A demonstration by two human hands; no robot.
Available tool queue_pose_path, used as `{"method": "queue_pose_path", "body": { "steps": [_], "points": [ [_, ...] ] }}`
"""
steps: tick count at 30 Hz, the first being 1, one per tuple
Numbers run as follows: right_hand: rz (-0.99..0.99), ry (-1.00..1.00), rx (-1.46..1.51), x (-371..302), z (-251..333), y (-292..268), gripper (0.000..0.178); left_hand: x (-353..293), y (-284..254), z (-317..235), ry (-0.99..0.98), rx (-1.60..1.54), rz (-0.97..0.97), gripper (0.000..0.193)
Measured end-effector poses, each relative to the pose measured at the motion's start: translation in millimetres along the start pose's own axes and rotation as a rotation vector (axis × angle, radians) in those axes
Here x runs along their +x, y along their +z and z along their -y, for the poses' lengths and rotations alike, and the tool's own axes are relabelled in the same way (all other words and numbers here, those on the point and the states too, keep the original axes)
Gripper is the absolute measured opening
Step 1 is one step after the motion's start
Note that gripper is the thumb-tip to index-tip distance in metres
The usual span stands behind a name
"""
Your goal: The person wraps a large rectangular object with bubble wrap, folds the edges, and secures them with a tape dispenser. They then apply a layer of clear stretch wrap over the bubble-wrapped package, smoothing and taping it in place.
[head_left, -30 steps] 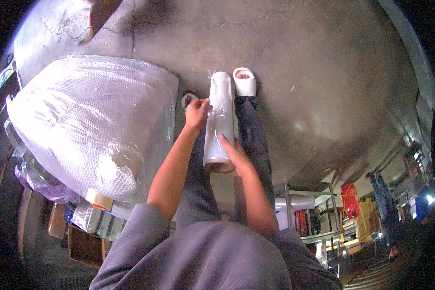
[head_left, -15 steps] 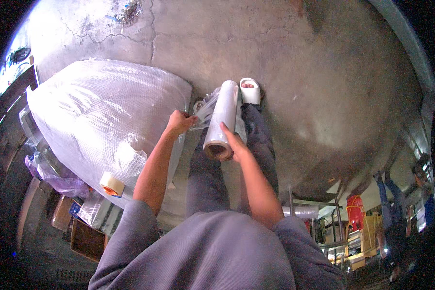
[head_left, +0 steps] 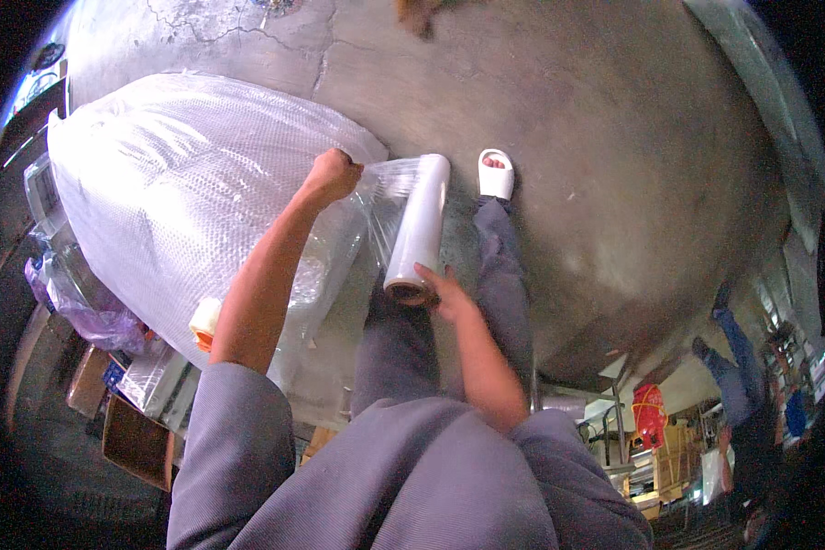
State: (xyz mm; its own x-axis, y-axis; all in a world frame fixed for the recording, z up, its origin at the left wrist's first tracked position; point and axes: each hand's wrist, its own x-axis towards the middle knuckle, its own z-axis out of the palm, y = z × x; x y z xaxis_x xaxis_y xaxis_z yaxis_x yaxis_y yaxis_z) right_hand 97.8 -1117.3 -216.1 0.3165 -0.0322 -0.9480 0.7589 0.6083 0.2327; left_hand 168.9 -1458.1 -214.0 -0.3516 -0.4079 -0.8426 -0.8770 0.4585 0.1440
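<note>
My left hand [head_left: 334,176] is closed on the loose end of clear stretch film [head_left: 392,181], which runs taut from a thick roll. The stretch film roll [head_left: 420,225] stands slanted over my legs, its brown cardboard core facing me. Around the near end of that roll, my right hand [head_left: 445,293] has its fingers and thumb. To the left lies a large bundle covered in bubble wrap [head_left: 156,165], with my left forearm passing over its right part. A tape roll [head_left: 205,323] rests on the bundle's near side, partly behind that forearm.
Cracked concrete floor [head_left: 614,183] spreads ahead and right. Boxes [head_left: 133,440] and purple plastic [head_left: 92,316] sit at the lower left. A metal rack [head_left: 619,422], a red bundle [head_left: 649,417] and another person [head_left: 738,376] are at the lower right. Something brown [head_left: 419,14] shows at the top edge.
My left hand has moved forward and drawn the film out into a wider, tighter sheet. The right hand still holds the roll's near end. My feet stand farther apart.
</note>
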Motion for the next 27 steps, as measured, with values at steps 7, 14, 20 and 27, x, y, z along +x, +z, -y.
{"method": "queue_pose_path", "body": {
  "steps": [7, 14, 20, 27],
  "points": [
    [0.073, -0.075, -0.062, -1, 5, 66, 0.105, -2, -1, 44, 0.084, 0.058, -0.051, 0.035],
    [-0.188, -0.219, -0.715, -53, 41, 68, 0.096, -17, -30, 82, 0.085, -0.190, -0.226, 0.033],
    [-0.261, -0.223, -0.349, -23, 21, 85, 0.093, -32, -6, 71, 0.056, -0.153, -0.230, 0.030],
    [-0.375, -0.279, -0.617, -42, 21, 91, 0.103, -27, 1, 60, -0.135, -0.386, -0.412, 0.027]
  ]
}}
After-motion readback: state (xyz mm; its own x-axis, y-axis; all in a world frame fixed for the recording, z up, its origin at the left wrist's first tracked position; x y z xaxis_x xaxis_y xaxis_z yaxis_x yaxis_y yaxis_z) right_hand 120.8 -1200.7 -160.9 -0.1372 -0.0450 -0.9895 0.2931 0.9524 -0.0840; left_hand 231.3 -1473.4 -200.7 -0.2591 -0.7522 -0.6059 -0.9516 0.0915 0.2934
